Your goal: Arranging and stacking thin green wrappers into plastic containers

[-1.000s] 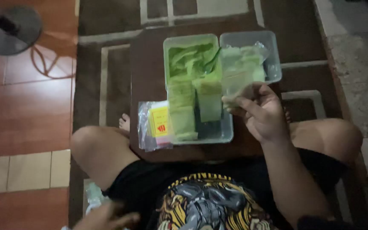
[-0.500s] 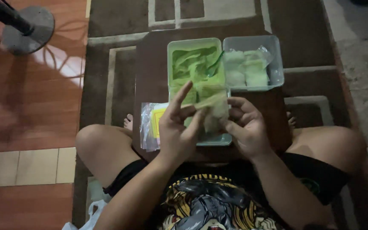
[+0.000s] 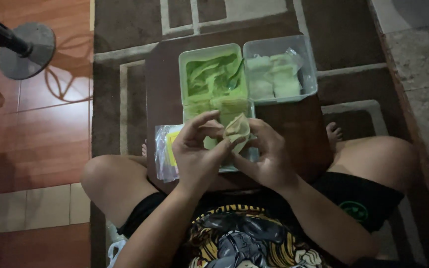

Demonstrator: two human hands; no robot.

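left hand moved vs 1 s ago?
Yes. The left hand was down by the lap a second ago; now it is up over the near end of the green tray, meeting the right hand on a pale wrapper.

A small pale beige piece of thin dough, folded into a soft pouch point(image 3: 236, 130), is held up between the fingertips of both hands, just above the near end of the green plastic tray. Its top edge is pinched together and a little wrinkled, and the lower part hangs loosely.
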